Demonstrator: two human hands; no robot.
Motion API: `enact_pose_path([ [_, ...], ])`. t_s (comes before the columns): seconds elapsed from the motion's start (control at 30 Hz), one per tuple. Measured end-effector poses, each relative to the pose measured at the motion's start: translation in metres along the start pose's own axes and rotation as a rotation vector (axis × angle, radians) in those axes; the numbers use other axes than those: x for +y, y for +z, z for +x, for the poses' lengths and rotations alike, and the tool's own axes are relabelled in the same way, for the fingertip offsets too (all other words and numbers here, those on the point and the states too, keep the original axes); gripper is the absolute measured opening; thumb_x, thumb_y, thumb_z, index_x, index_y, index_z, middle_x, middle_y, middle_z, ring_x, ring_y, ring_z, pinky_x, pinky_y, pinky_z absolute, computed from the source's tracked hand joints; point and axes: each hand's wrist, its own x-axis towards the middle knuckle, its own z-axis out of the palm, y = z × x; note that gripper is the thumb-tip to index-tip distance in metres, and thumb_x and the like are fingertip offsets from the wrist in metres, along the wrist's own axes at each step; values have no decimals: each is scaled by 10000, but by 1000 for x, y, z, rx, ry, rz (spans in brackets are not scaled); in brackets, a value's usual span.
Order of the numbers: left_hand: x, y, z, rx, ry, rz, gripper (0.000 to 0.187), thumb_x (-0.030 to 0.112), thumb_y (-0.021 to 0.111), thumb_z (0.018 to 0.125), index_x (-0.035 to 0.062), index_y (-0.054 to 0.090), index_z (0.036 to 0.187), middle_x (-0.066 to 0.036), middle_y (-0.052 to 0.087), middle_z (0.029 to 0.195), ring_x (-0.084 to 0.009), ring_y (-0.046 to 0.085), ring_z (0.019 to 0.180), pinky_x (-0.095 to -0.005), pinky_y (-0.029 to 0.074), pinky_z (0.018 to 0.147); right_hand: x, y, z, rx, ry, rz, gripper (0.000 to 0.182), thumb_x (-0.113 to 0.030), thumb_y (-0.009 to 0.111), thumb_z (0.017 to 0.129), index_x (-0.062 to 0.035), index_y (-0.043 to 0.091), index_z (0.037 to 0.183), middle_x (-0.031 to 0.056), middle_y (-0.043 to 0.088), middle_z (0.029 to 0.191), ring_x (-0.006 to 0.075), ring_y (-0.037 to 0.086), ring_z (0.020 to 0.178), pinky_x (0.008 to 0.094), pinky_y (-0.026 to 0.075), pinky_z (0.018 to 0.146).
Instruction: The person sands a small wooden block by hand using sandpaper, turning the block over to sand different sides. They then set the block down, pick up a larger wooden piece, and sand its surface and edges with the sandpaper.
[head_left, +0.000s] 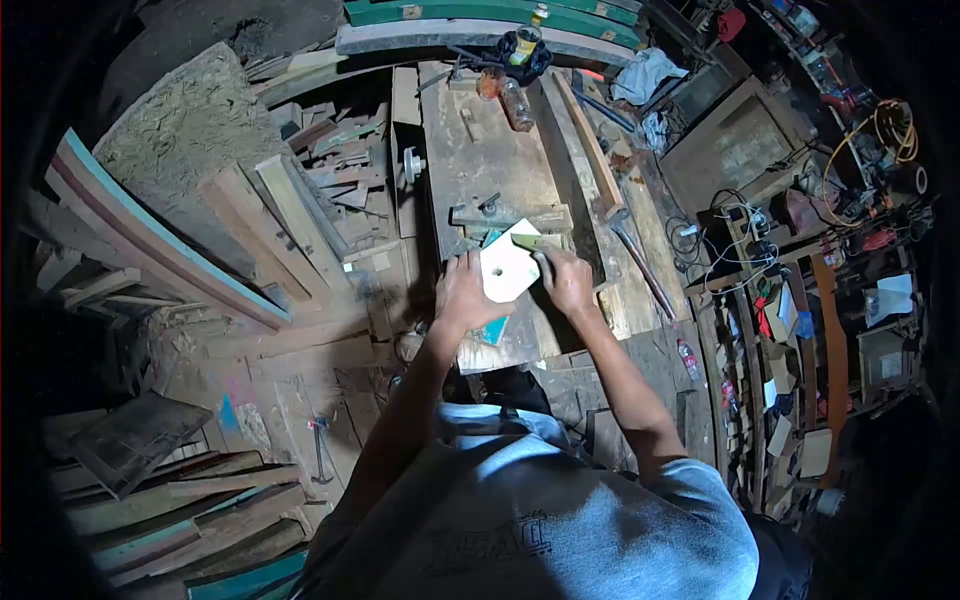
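In the head view, my left hand (pixel 463 292) grips the left edge of a pale, many-sided board (pixel 511 268) with a small dark hole in it. The board lies tilted over a wooden workbench (pixel 480 165), close to a wooden crosspiece (pixel 545 219). My right hand (pixel 569 282) is closed around the dark handle of a flat-bladed tool (pixel 537 241), its pale blade resting over the board's upper right edge. Whether it is a knife or a scraper I cannot make out. A green piece (pixel 494 331) shows partly under the board.
Glass jars (pixel 516 108) and a bottle with a yellow label (pixel 526 42) stand at the bench's far end. A long-handled tool (pixel 642 268) lies along the right. Timber (pixel 262 235) is piled on the left; tangled cables (pixel 735 235) lie right. A hammer (pixel 319 445) is lower left.
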Motion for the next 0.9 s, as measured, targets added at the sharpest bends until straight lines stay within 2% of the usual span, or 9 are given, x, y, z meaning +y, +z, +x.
enact_pose_path([
  [0.13, 7, -11, 6, -41, -60, 14, 1127, 561, 982, 608, -44, 528, 1444, -274, 655, 1351, -452, 603, 1310, -535, 539, 1120, -8, 7, -18, -160, -425, 159, 280, -85, 741, 978, -47, 785, 1252, 225, 786, 1251, 400, 798, 1026, 481, 655, 902],
  [0.27, -4, 2, 7, -22, -32, 22, 1188, 586, 978, 599, -52, 516, 1487, -284, 646, 1346, -459, 603, 1310, -536, 539, 1115, -7, 1, 18, -39, 25, 100, 249, -176, 685, 1054, -79, 783, 1260, 271, 785, 1033, 469, 775, 894, 550, 636, 791],
  [0.4, -3, 8, 7, 5, -77, -21, 1226, 580, 1009, 569, -70, 524, 1490, -280, 621, 1385, -464, 582, 1319, -536, 510, 1155, -23, 26, -5, -6, -384, 150, 212, -172, 720, 1027, -91, 797, 1208, 259, 792, 1126, 457, 781, 966, 538, 642, 841],
  [0.47, -7, 13, 6, 32, -33, -49, 1212, 542, 1022, 568, -73, 519, 1483, -289, 616, 1398, -479, 577, 1328, -550, 511, 1151, -6, 18, 7, -158, -64, 92, 235, -173, 733, 1021, -76, 795, 1226, 257, 793, 1133, 458, 782, 979, 528, 646, 844],
  [0.5, -4, 8, 5, 11, -50, -71, 1268, 506, 1044, 576, -55, 440, 1539, -310, 596, 1424, -499, 582, 1337, -560, 511, 1147, 5, 17, 21, 49, -107, 138, 245, -204, 736, 1026, -77, 797, 1227, 267, 792, 1071, 467, 783, 920, 532, 647, 800],
  [0.6, 1, 3, -1, 103, -69, -121, 1374, 566, 1067, 533, 1, 362, 1568, -307, 619, 1373, -471, 596, 1331, -563, 541, 1105, 7, 13, 24, -162, 14, -180, 204, -149, 684, 1019, -75, 799, 1171, 299, 774, 977, 479, 778, 836, 556, 637, 735],
  [0.73, -4, -5, 0, 89, 41, -141, 1701, 612, 1086, 505, 9, 78, 1735, -379, 582, 1439, -519, 612, 1296, -581, 510, 1139, 12, 1, -4, -154, -315, 106, 288, -63, 690, 978, -75, 770, 1255, 230, 789, 1239, 421, 779, 1086, 510, 645, 897],
  [0.83, -7, -4, 3, 90, 66, -133, 1812, 616, 1088, 497, -5, -55, 1758, -400, 593, 1406, -516, 633, 1242, -561, 513, 1124, 4, -11, 11, -98, 23, -28, 338, -58, 707, 955, -63, 778, 1285, 217, 782, 1292, 408, 783, 1096, 494, 646, 936],
  [0.9, -8, -5, 4, 66, 67, -119, 1808, 563, 1095, 512, -17, -81, 1757, -398, 608, 1375, -509, 640, 1204, -548, 520, 1099, -13, -4, -2, -210, -180, 20, 342, -58, 723, 944, -51, 787, 1280, 202, 772, 1339, 391, 791, 1107, 482, 647, 952],
])
